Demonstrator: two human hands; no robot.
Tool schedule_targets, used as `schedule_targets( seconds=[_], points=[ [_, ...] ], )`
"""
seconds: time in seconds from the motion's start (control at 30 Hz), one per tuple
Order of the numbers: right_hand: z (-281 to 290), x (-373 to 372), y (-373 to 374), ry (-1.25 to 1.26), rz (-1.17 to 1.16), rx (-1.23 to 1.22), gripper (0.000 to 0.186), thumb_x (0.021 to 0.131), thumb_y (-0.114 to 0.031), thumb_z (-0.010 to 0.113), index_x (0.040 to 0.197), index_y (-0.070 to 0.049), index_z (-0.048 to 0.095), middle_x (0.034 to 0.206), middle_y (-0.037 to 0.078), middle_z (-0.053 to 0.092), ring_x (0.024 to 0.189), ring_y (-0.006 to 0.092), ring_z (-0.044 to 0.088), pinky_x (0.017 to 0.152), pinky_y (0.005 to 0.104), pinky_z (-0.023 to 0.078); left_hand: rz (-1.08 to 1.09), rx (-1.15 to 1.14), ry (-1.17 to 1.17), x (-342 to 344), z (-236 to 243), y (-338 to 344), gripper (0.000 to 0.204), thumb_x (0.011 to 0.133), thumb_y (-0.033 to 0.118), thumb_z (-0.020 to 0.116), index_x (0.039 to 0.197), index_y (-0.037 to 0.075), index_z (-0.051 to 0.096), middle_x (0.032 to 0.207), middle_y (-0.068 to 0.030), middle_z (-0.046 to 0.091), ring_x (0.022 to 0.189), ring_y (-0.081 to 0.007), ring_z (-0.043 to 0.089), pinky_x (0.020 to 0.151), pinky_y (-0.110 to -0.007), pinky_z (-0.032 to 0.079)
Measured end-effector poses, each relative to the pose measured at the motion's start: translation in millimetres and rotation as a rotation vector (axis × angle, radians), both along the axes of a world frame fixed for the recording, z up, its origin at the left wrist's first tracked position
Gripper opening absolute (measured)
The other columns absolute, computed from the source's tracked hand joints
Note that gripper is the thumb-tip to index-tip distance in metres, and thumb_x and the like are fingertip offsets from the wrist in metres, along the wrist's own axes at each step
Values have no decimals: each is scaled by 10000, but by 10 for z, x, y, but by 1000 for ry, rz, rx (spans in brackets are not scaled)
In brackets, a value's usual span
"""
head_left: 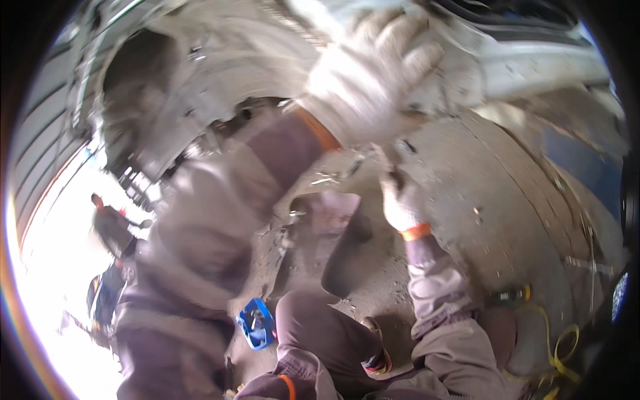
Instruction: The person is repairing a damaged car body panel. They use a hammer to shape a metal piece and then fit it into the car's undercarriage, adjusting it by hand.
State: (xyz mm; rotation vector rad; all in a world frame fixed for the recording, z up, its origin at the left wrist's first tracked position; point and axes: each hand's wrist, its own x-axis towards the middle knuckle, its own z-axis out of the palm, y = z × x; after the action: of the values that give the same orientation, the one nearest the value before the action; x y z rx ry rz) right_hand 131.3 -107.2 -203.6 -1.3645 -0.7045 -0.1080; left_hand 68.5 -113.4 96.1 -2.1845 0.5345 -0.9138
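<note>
My left hand [367, 83], in a pale work glove, reaches across at the top centre. Its fingers are stretched and spread against or just in front of pale, worn sheet metal [520, 70]; motion blur hides whether they touch. Lower and to the right, my gloved right hand [403, 203] is closed near a dusty grey panel [493, 193]. A thin, blurred shape sticks up from its fingers, too smeared to name. Both purple-grey sleeves end in orange bands. Between my arms, a curved, brownish sheet-like piece [320, 233] rests on the dusty floor.
A blue open box [257, 323] with small parts stands beside my knee. To the right lie a yellow-and-black handled tool [512, 295] and a looped yellow strap [563, 350]. Vehicle-body metal with openings [150, 87] rises at left. A person [113, 227] appears in the bright background.
</note>
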Motion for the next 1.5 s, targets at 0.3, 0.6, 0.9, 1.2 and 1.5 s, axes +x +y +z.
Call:
schedule_targets(
  seconds=[0.3,0.6,0.9,1.2,1.5],
  points=[
    [164,-59,-129,-130,134,-48,540,1037,-547,536,1030,-35,706,804,247,697,768,478,694,656,546,513,232,-1705,28,-264,-790,876,911,833,508,865,1419,-95,514,1367,-243,646,1226,-293,648,1083,-386,502],
    [-15,-16,-242,48,240,-67,546,1042,-570,539,1082,-47,691,916,229,719,787,484,682,675,521,532,17,-1730,38,99,-947,538,580,956,272,798,1425,45,542,1288,-91,674,1101,-219,683,873,-374,608],
    [82,280,-337,191,-51,95,436,1052,-451,552,1090,-40,693,809,243,705,794,430,716,684,474,536,176,-1634,-3,115,-934,557,526,994,354,735,1395,53,579,1267,-89,686,1106,-194,672,866,-401,596],
    [84,208,-393,158,-59,447,478,1054,-462,533,1116,-13,683,826,245,723,775,420,731,682,537,538,163,-1748,-17,112,-947,376,531,1001,308,733,1411,22,553,1288,-137,672,1117,-233,685,880,-421,625],
    [31,78,-454,181,33,140,553,1042,-533,533,1005,-7,699,781,234,698,791,465,698,691,528,523,99,-1619,-90,124,-1014,635,568,969,276,784,1357,-81,575,1233,-138,700,1077,-192,676,920,-333,568]
  ],
)
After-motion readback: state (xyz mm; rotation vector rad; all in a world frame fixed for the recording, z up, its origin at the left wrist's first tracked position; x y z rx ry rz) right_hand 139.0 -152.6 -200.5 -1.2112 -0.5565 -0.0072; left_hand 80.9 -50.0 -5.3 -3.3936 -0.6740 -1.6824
